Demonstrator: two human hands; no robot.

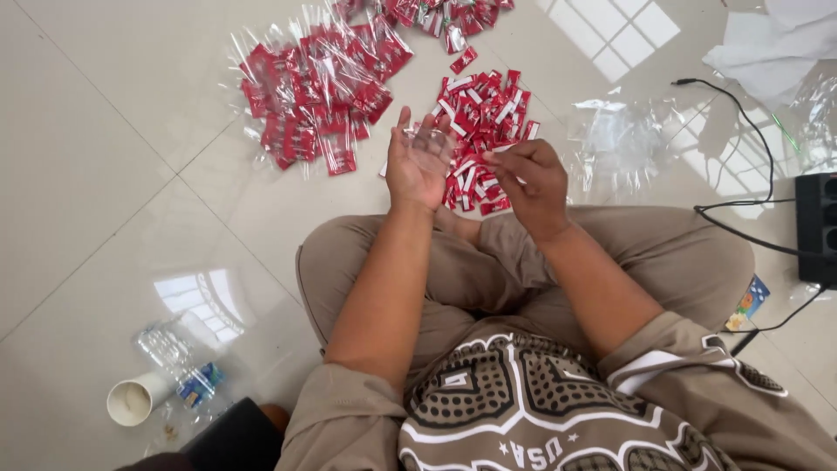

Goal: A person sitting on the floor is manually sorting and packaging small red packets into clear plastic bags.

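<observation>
A person sits cross-legged on a glossy tiled floor (105, 174), both forearms raised over the knees. The left hand (418, 161) is turned palm up, fingers spread and slightly curled, with a small clear plastic bag (429, 144) lying across the palm and fingers. The right hand (532, 179), just beside it, is curled with thumb and forefinger pinched together at the bag's near edge; whether a sachet sits in that pinch cannot be told.

Directly beyond both hands lies a loose heap of small red-and-white sachets (481, 122), its near edge partly hidden behind the fingers. Farther out to the left of the left hand, a spread of filled clear packets (314, 92) holding red sachets fans across the tiles. To the right of the right hand sits a pile of empty clear bags (615, 139), with a black cable (750, 139) running past it to a black box (818, 227) at the frame's edge.

Open tile stretches left of the left arm; near the person's left hip stand a paper cup (132, 401) and a crumpled plastic bottle (179, 366).
</observation>
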